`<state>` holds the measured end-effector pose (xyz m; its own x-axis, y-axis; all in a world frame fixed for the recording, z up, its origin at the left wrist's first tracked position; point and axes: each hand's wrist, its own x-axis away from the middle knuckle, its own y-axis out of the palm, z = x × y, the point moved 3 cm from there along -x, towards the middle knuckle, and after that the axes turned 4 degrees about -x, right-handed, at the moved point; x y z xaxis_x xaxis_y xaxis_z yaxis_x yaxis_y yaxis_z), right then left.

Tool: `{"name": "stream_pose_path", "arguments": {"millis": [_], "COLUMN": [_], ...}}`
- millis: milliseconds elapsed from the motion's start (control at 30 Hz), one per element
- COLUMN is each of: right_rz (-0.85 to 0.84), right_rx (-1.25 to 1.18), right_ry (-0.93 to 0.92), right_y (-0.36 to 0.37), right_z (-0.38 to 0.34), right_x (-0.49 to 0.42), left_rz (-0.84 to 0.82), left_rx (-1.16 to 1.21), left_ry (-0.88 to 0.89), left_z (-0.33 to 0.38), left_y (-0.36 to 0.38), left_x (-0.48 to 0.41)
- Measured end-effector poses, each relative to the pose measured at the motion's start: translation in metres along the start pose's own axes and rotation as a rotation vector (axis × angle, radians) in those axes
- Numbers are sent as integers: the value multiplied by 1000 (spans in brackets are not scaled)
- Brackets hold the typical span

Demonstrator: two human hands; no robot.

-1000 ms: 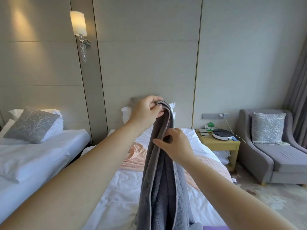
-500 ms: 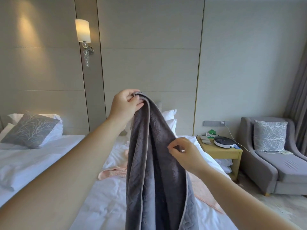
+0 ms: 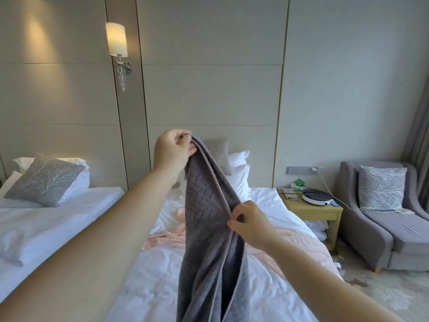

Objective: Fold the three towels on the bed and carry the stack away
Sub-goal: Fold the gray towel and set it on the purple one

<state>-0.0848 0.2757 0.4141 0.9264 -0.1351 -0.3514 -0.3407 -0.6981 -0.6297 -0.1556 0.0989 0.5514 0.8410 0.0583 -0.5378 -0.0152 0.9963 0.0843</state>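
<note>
A dark grey towel (image 3: 206, 247) with a zigzag weave hangs lengthwise in the air over the white bed (image 3: 153, 282). My left hand (image 3: 173, 151) pinches its top corner, raised high. Lower and to the right, my right hand (image 3: 249, 223) pinches the towel's piped edge. A pink towel (image 3: 162, 238) lies spread flat on the bed behind the grey one, partly hidden by it. The lower end of the grey towel runs out of the frame.
A second bed (image 3: 46, 219) with a grey cushion stands at the left. A wooden nightstand (image 3: 313, 211) carrying a round white device sits right of the bed, then a grey armchair (image 3: 390, 231). White pillows (image 3: 239, 175) lean on the headboard wall. A wall lamp (image 3: 116, 40) glows.
My right hand slid down the towel's edge, away from my left hand, so the top of the towel opened wider. The view shifted a little.
</note>
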Motion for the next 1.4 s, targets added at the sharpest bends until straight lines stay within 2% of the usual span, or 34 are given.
{"name": "stream_pose_path", "arguments": {"millis": [100,200,267,333,400,467,500,567,633,833,933,1033,1167,1233,1300,1400], "right_rz": [87,153,138,89,12,-41,-55,-70,-63,-45,-53,-122,-206,-169,-89,-44], "right_rx": [-255,-613,-753,-727,-680,-677,-682,-691,-659,-559,-344,-277,22,115,51,-356], "right_ry": [149,151,105,35,-26,-49,-53,-53,-39,8,-4,20,19,14,72,163], "right_y": [-32,-57,-64,-65,-62,-64,-66,-74,-82,-84,-71,-57,-51,-58,-69,-80], "right_z": [8,-1,-13,-25,-34,-35,-33,-26,-17,15,30,46,62,64,63,54], "right_x": [-4,-9,-12,-13,-13,-12,-11,-6,0,22,32,40,45,44,40,32], "left_rz": [91,148,154,128,-34,-308,-431,-637,-743,-563,-460,-337,-207,-159,-128,-53], "left_rx": [-12,-143,-478,-777,-873,-918,-904,-759,-560,-425,-429,-433,-457,-505,-538,-604], "left_ry": [-22,-45,-22,71,251,419,427,322,235,333,402,452,433,428,412,309], "left_z": [-11,-23,-31,-39,-42,-47,-51,-61,-66,-48,-31,-18,-14,-18,-22,-35], "left_y": [-20,-38,-45,-36,-7,29,41,54,63,87,93,88,68,54,40,18], "left_x": [-4,-7,-6,5,29,54,63,73,76,69,58,45,23,16,12,5]}}
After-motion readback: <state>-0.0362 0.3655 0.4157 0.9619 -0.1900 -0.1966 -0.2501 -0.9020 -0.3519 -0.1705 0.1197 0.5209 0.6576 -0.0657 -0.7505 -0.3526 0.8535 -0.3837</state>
